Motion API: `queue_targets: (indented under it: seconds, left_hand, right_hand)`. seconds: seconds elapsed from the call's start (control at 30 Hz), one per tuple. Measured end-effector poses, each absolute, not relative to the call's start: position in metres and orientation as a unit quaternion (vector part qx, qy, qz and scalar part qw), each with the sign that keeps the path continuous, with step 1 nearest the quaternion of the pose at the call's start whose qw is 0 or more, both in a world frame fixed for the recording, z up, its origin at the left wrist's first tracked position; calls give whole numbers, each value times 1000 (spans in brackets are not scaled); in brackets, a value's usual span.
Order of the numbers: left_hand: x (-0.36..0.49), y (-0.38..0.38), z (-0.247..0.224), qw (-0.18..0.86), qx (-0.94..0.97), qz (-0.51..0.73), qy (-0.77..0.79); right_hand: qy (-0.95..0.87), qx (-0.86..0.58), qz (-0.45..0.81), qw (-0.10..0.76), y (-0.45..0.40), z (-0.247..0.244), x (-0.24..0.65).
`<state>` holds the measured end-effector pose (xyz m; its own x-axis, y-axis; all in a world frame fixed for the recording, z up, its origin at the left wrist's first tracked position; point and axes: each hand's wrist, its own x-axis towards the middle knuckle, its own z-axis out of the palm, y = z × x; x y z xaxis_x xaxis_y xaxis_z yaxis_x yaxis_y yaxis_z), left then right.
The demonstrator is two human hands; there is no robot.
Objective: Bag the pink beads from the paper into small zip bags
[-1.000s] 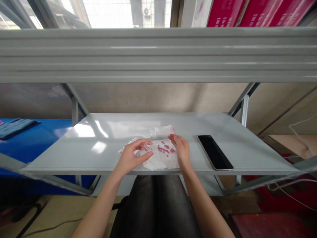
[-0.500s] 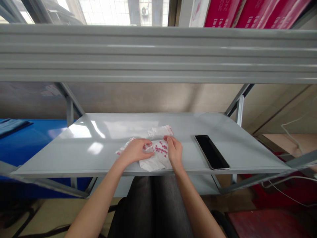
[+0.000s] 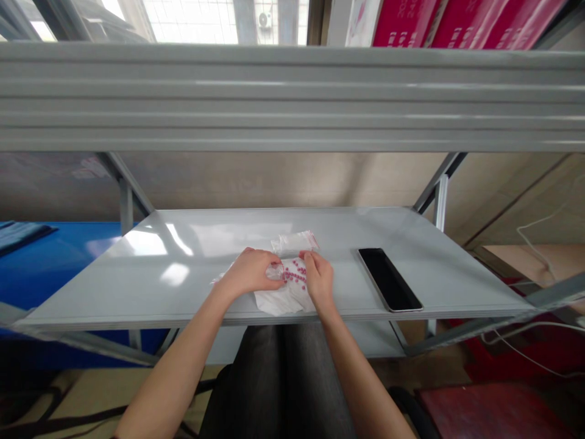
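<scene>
A transparent plastic zip bag [image 3: 296, 275] with a red-lined edge holds several small pink beads and lies on crumpled white material [image 3: 278, 302] on the grey shelf. My left hand [image 3: 249, 272] pinches the bag's left side between thumb and fingers. My right hand [image 3: 317, 279] grips its upper right part, so the two hands nearly meet over it. Another transparent bag [image 3: 295, 242] lies just beyond them, its lower part hidden by the first bag and my fingers.
A black smartphone [image 3: 389, 280] lies on the grey metal shelf [image 3: 114, 286] to the right of my hands. A metal shelf beam [image 3: 292, 97] crosses above. A blue surface [image 3: 68, 262] is at the left, and my dark trousers [image 3: 274, 384] show below.
My hands have drawn closer together over the bag. My left hand has closed from a looser hold into a pinch on the bag's left side. The view has drifted slightly.
</scene>
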<state>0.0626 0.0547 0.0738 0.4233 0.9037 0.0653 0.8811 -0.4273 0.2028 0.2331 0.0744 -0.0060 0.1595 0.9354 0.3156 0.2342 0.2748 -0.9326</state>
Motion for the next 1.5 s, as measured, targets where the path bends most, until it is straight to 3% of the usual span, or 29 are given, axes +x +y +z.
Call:
queue_targets:
  seconds: [0.5, 1.1, 1.3, 1.5]
  left_hand:
    - [73, 57, 95, 5, 874, 24, 486]
    - [95, 49, 84, -47, 872, 107, 475]
    - [49, 51, 88, 24, 862, 152, 484]
    - [21, 22, 85, 160, 801, 385, 430]
  right_hand:
    - [-574, -515, 304, 559, 73, -5, 232]
    - [-574, -498, 289, 582, 70, -6, 236]
    - [-564, -491, 289, 598, 66, -3, 236]
    - [-549, -489, 303, 606, 69, -3, 234]
